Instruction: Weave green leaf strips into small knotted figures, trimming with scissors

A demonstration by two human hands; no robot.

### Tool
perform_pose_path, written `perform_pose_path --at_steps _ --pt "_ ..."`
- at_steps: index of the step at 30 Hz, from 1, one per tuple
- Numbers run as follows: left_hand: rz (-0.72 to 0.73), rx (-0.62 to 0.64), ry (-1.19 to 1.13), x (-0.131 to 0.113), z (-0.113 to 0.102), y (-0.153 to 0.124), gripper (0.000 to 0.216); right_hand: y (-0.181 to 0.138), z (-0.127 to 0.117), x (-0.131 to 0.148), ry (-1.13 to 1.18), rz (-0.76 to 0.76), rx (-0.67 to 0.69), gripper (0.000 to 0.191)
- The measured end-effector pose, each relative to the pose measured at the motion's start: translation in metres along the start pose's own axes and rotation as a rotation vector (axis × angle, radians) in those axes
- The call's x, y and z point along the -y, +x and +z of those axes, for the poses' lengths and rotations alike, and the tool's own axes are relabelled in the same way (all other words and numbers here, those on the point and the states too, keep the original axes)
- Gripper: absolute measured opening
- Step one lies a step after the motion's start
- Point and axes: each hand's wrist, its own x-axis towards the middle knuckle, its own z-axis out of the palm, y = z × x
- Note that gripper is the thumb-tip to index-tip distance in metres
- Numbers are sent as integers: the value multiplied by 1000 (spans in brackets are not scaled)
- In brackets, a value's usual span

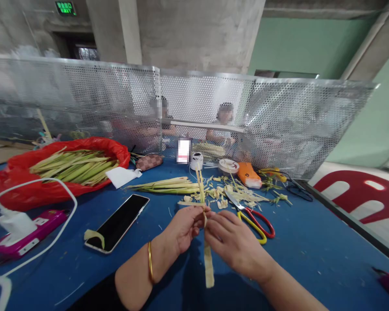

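Observation:
Between my two hands is a small piece made of pale, dried-looking leaf strips [208, 270]. One flat strip hangs down between the hands, and thin stalk-like pieces stick up above the fingers. My left hand [184, 229], with a gold bangle at the wrist, pinches the piece from the left. My right hand [233, 239] has its fingers closed on the strip from the right, partly hiding it. Scissors [254, 222] with one red and one yellow handle lie just beyond my right hand. Pale leaf scraps [222, 196] are scattered ahead of both hands.
A red plastic bag [17, 172] of long green leaves stands left. A phone [118, 224], a purple power strip [35, 235] and a white cable lie nearby. A leaf bundle [171, 185], thread spool [196, 162], tape roll [228, 166] and orange packet [249, 174] sit before a perforated metal screen [201, 99].

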Motion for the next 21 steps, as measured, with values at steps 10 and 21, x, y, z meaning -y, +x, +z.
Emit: perform_pose_path --at_steps 10,21 --pt "119 -89 -3 1 4 -5 8 -3 9 -3 323 325 -215 17" --pt "201 29 289 15 13 -7 21 -2 10 -9 761 760 -185 11"
